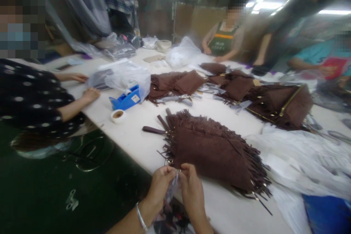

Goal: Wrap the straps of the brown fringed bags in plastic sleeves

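Two bare hands, the left hand (160,182) and the right hand (192,188), meet at the near edge of a white table (131,133). Left fingers are pinched together on a strip of clear plastic (173,184) hanging between the hands; the right thumb and forefinger close on a small shiny piece (179,170) at its top. Just beyond them lies a brown fringed bag (211,153), its straps (154,130) toward the left. Farther left sit a blue tape dispenser (127,97) and a small white roll (118,116), near a person in dotted sleeves (30,98). More brown bags (294,108) lie far and right
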Demonstrator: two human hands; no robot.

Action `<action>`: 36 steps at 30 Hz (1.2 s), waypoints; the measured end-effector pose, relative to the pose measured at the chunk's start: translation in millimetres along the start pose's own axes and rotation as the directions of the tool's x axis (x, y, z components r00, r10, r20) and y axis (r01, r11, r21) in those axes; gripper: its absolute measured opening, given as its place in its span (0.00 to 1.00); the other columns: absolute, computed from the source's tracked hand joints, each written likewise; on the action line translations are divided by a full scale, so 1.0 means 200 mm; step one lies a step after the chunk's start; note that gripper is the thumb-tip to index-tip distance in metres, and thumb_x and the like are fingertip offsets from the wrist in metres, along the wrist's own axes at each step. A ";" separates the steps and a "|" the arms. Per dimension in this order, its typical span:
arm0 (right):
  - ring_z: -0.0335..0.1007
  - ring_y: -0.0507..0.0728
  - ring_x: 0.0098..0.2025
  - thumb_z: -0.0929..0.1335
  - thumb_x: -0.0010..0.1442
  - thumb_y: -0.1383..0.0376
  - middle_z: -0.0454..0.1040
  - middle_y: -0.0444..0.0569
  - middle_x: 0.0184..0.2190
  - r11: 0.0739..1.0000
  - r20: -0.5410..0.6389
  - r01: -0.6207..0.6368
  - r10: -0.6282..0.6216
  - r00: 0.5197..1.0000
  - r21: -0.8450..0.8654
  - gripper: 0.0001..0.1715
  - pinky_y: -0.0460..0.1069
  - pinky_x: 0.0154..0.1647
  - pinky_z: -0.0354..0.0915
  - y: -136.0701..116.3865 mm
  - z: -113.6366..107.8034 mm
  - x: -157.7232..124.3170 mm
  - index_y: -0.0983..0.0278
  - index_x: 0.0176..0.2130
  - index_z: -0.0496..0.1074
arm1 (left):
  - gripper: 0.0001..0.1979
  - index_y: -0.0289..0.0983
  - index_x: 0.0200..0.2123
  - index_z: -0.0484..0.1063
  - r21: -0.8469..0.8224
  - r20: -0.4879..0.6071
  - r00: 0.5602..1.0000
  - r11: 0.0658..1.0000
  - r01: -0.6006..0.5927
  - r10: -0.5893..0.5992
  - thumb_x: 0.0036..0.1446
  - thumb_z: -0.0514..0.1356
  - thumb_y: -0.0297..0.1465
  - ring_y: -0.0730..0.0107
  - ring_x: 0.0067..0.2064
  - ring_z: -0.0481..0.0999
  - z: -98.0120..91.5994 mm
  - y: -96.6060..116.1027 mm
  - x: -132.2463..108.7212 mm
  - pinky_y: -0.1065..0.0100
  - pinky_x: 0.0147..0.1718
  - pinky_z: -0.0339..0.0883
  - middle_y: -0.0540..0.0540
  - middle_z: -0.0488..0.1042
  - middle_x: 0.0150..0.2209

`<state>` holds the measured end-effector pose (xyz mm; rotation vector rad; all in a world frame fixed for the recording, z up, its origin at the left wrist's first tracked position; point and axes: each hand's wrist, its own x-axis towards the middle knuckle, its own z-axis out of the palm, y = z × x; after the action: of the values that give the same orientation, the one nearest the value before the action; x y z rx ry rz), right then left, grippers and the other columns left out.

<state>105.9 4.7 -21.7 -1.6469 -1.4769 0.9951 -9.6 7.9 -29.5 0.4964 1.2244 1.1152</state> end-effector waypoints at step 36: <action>0.73 0.58 0.40 0.64 0.61 0.58 0.77 0.51 0.38 0.974 0.059 0.082 -0.097 0.994 0.212 0.14 0.49 0.43 0.66 0.11 0.01 -0.11 0.63 0.41 0.74 | 0.12 0.34 0.28 0.72 0.165 0.041 0.980 0.968 0.188 -0.197 0.39 0.69 0.31 0.69 0.26 0.75 -0.09 0.09 0.01 0.68 0.30 0.66 0.46 0.77 0.25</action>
<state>111.9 -20.1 -39.8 -1.3973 -1.4251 1.1259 -32.5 12.7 -21.8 0.5157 1.2890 0.8372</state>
